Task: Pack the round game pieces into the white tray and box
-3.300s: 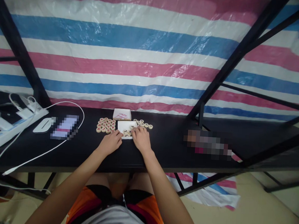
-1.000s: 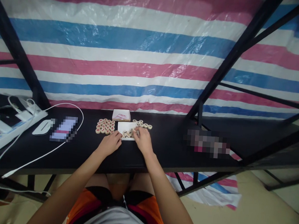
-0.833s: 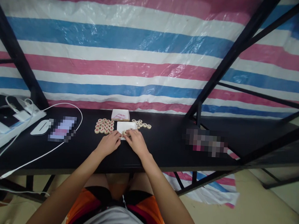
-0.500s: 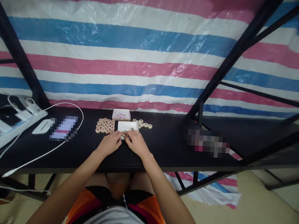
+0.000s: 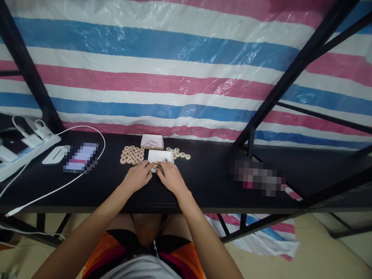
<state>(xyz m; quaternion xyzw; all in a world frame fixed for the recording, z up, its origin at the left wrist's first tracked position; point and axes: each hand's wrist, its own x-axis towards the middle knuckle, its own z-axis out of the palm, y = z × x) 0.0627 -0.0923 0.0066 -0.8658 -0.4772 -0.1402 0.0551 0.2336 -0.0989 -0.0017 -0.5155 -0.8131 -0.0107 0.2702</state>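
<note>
A small white box (image 5: 154,155) lies on the black table in front of me, with Chinese chess pieces (image 5: 154,167) inside its near side. My left hand (image 5: 138,175) is at the box's near left, its fingers bent onto these pieces. From the right, my right hand (image 5: 172,177) reaches over the near edge, fingers curled down on pieces there too. Both hands partly cover the pieces under them. Left of the box, red-marked pieces (image 5: 132,155) lie in close rows. Dark-marked pieces (image 5: 177,154) are scattered loosely to its right.
Behind the box sits a second white box part (image 5: 152,142) with a printed label. A power strip (image 5: 21,153), a white cable (image 5: 50,193), a flat white device (image 5: 55,155) and a blurred phone (image 5: 81,157) lie left. Black frame bars (image 5: 272,90) rise at the right.
The view has shifted slightly. Both hands stay over the near side of the white box, with only small finger movement; the loose pieces lie as before.
</note>
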